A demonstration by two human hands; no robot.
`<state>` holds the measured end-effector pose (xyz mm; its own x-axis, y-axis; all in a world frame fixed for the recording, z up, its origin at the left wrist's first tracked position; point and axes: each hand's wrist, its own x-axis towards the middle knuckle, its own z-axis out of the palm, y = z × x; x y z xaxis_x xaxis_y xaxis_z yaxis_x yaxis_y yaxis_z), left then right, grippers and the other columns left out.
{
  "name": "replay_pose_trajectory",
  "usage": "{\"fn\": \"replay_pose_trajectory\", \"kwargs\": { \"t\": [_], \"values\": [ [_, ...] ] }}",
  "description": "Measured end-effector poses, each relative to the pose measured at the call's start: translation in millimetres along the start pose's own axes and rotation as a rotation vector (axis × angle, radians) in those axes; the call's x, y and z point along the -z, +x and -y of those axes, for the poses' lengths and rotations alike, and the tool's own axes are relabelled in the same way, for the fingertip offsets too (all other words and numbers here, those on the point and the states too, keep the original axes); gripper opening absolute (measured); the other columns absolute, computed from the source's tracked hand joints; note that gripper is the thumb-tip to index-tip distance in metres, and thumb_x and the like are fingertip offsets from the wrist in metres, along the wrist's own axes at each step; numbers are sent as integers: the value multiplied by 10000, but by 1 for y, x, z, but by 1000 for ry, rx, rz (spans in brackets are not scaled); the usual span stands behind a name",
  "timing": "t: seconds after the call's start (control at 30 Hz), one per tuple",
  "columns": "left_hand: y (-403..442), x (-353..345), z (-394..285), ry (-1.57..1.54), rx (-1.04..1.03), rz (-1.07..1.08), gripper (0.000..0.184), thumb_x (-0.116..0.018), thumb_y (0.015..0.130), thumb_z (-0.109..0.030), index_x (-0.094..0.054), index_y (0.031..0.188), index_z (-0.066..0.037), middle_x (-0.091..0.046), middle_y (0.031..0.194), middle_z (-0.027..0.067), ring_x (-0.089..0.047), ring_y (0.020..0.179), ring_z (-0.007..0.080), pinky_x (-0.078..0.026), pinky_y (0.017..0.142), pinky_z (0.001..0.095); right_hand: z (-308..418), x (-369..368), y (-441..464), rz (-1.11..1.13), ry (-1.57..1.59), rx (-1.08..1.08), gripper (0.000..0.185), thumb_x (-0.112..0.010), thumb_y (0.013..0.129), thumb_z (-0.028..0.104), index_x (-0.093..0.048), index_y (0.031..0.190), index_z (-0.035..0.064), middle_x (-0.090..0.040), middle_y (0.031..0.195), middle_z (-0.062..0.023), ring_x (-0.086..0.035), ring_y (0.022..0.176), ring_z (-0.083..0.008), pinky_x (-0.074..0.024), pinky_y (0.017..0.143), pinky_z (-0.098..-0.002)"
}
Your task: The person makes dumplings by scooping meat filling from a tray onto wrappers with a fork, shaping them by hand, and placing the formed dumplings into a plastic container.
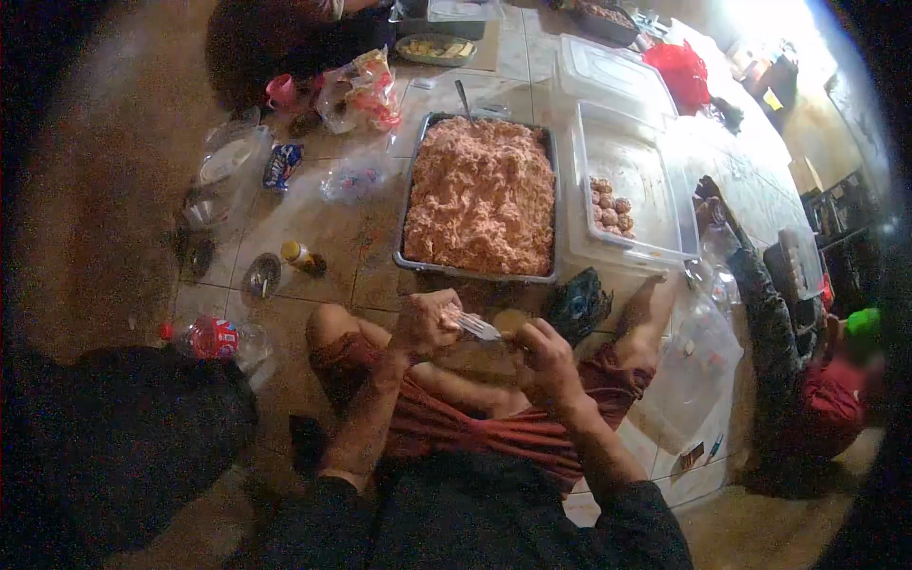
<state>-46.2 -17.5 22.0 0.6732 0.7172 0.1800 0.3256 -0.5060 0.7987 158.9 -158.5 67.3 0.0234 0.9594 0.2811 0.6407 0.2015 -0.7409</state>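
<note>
My right hand (pixel 541 351) is closed round the handle of a metal fork (pixel 477 327), whose tines point left. The tines meet my left hand (pixel 427 321), which is closed with a bit of pinkish meat mixture (pixel 450 314) showing at its fingers. Both hands are above my crossed legs. Just beyond them a dark rectangular tray (pixel 403 258) is heaped with ground meat mixture (pixel 480 195), and a spoon handle (pixel 463 98) sticks up at its far edge. To the tray's right, a clear plastic container (pixel 632 252) holds several meatballs (pixel 610 207) in its near left part.
A dark plastic bag (pixel 581 302) lies by my right knee. On the left floor are a yellow-capped bottle (pixel 296 253), a glass (pixel 262 275), a red-labelled bottle (pixel 214 337) and a blue packet (pixel 282 166). A person in red (pixel 828 394) sits at the right.
</note>
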Motion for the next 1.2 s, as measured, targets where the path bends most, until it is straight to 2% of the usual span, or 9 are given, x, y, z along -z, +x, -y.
{"fn": "replay_pose_trajectory", "kwargs": {
  "t": [0.1,0.23,0.33,0.47,0.57,0.67,0.83,1.07,1.2],
  "values": [
    [-8,-1,-2,-150,266,-71,298,-854,826,-216,-601,821,-58,-614,717,8,-570,694,55,-469,610,262,23,23,-2,-48,127,-147,101,-661,924,37,-644,1012,-9,-625,842,-116,-634,751,-214,-502,700,-333],
    [-2,12,-25,-178,58,-50,279,-862,817,-202,-645,886,-42,-634,771,7,-586,750,44,-489,661,247,23,19,-4,-78,237,-282,95,-654,958,64,-638,1021,-5,-632,824,-79,-612,759,-142,-498,697,-314],
    [-6,11,-15,-698,89,60,283,-856,821,-186,-669,965,-29,-688,859,44,-617,805,74,-514,710,270,31,21,-1,-136,221,-342,99,-652,971,74,-633,1030,-3,-634,814,-56,-597,786,-99,-496,702,-306],
    [1,10,-2,-207,73,339,374,-882,798,-266,-663,1002,-41,-697,917,25,-632,842,105,-516,722,301,15,-1,3,-45,74,9,112,-677,898,5,-640,1004,3,-638,826,-108,-624,732,-168,-505,681,-328],
    [-15,13,-2,-394,31,29,348,-874,811,-266,-643,956,-48,-660,835,-13,-602,771,98,-497,690,294,23,10,7,-97,125,-147,82,-675,871,-17,-649,947,0,-628,842,-150,-634,747,-303,-510,678,-369],
    [-25,23,17,-830,172,25,307,-862,829,-251,-634,920,-67,-618,800,-32,-543,729,65,-466,656,265,7,31,19,-208,-155,-129,81,-655,903,42,-644,959,-14,-621,858,-181,-645,794,-355,-512,712,-413],
    [-35,-6,43,-442,285,-60,333,-867,830,-234,-582,761,-76,-550,677,-51,-477,627,53,-421,572,255,-68,8,25,-115,-252,-151,114,-641,891,73,-611,959,-13,-628,949,-245,-613,920,-460,-493,797,-488],
    [-29,-12,29,-338,340,-172,308,-857,844,-223,-594,797,-68,-581,731,-33,-516,667,60,-470,611,264,-51,-4,47,-302,-217,-119,93,-627,910,37,-612,996,6,-625,951,-211,-624,892,-435,-510,774,-483],
    [-33,-3,19,-698,210,20,327,-890,803,-184,-606,915,-65,-629,854,-13,-577,767,72,-515,689,272,-20,22,50,-326,-211,-110,90,-641,923,80,-647,962,-2,-631,874,-191,-637,814,-383,-508,740,-437]
  ]
}}
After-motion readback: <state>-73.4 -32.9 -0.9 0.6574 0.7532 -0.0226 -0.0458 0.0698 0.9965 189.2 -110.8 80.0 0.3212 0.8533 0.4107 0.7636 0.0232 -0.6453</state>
